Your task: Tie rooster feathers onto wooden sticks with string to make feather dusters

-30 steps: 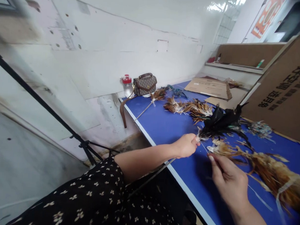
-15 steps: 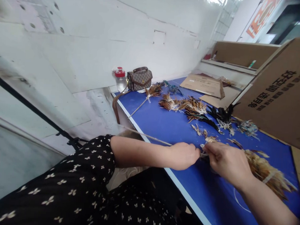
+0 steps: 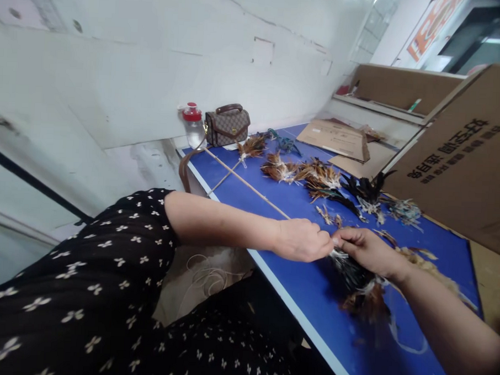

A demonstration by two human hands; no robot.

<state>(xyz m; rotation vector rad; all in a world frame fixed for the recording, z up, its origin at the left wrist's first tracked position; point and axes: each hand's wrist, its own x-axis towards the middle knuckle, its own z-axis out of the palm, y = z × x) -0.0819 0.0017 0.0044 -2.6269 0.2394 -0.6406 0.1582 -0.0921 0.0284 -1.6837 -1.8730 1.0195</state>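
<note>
My left hand is closed round a thin bamboo stick that slants away to the upper left over the blue table. My right hand meets it, fingers pinched on the dark feather bundle at the stick's near end. The bundle of black and brown feathers hangs below my right wrist, just above the table. A white string trails from it.
Loose brown and black feather tufts lie across the table's middle. A second feather stick, a checked handbag and a red-capped jar sit at the far end. Cardboard boxes stand to the right.
The stick has swung round, its free end rising from below the table edge to point up-left over the table. The black feather bundle now sits near, under my right hand.
</note>
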